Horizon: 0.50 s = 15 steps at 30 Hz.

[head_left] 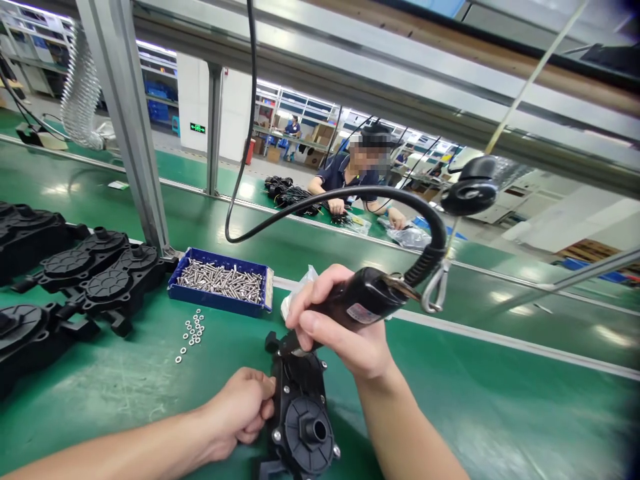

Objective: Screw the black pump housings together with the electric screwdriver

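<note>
My right hand (pixel 345 327) is wrapped around a black electric screwdriver (pixel 367 300), held at a slant. Its tip end points down at the far end of a black plastic housing (pixel 300 400); the bit's exact contact is hidden. The housing lies on the green bench, with a round ribbed cap and a short tube facing up, and silver screws along its edge. Curled against the housing's left side, my left hand (pixel 247 407) grips it with thumb and fingers. Whether those fingers also hold something small cannot be seen.
A blue tray (pixel 220 303) of screws stands behind, with several loose washers (pixel 193 333) nearby. More black housings (pixel 110 280) are at left. The screwdriver's cable (pixel 320 197) loops overhead, near a hanging hook (pixel 437 290). A co-worker (pixel 350 173) sits across the bench.
</note>
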Each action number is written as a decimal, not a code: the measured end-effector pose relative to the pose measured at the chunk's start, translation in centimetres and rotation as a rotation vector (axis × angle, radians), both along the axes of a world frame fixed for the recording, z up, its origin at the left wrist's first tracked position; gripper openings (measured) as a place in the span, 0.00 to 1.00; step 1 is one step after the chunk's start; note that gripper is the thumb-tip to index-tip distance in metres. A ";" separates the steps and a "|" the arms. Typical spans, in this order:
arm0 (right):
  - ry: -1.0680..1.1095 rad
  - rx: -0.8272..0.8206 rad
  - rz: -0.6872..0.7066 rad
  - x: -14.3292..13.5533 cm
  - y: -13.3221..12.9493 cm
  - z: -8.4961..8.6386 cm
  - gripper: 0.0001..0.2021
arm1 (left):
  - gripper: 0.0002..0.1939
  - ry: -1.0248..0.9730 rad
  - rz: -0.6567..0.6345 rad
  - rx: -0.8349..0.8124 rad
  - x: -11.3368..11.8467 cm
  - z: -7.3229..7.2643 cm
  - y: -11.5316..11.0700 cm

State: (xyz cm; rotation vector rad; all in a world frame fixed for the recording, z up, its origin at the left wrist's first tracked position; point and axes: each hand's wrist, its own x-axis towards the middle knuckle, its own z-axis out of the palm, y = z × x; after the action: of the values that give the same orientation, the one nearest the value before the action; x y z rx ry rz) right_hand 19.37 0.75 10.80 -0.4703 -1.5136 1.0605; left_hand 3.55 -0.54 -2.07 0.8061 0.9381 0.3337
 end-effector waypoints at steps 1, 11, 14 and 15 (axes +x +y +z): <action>0.012 0.018 -0.018 -0.1 -0.2 0.1 0.10 | 0.30 -0.008 0.004 -0.005 -0.2 0.0 0.1; 0.070 0.000 -0.140 0.0 -5.5 1.8 0.08 | 0.39 0.003 -0.127 0.193 -1.9 1.5 -0.8; 0.045 -0.005 -0.106 -0.5 -5.7 1.8 0.08 | 0.39 -0.016 -0.138 0.264 -1.6 0.8 -0.8; 0.044 -0.002 -0.093 -0.6 -5.6 1.8 0.08 | 0.39 -0.019 -0.135 0.278 -1.5 0.6 -0.7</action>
State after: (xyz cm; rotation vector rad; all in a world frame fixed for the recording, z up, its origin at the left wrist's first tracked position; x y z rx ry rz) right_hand 18.80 -4.88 12.62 -0.5115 -1.4386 0.9939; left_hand 2.04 -1.25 -1.44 1.1139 0.8249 0.3581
